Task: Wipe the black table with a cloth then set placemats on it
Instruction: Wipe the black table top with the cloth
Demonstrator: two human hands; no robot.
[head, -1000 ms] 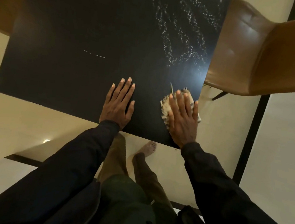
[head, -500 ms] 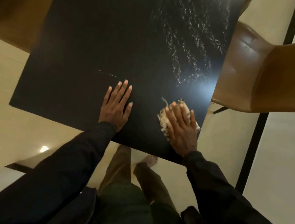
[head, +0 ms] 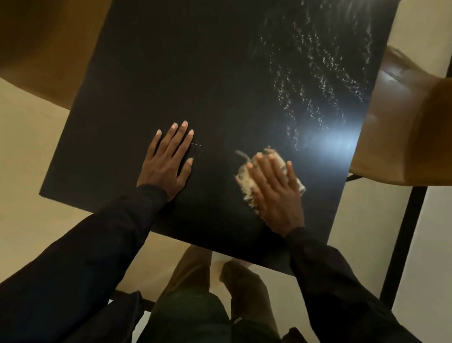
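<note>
The black table [head: 204, 56] fills the middle of the head view. My left hand [head: 168, 160] lies flat on it, fingers straight, near the front edge. To its right my right hand [head: 276, 192] presses a small pale frayed cloth [head: 247, 186] onto the tabletop with straight fingers; most of the cloth is hidden under the palm. Streaks of wet droplets [head: 320, 77] shine on the table's far right part. No placemat is in view.
A brown leather chair [head: 426, 129] stands at the table's right side, another brown chair [head: 38, 26] at the far left. A dark floor strip [head: 412, 204] runs along the right. My legs and a bare foot [head: 237, 263] are below the front edge.
My right hand has slid the cloth away from the front right corner, further onto the table. The left hand stays flat in place. The camera has shifted, showing more of the table.
</note>
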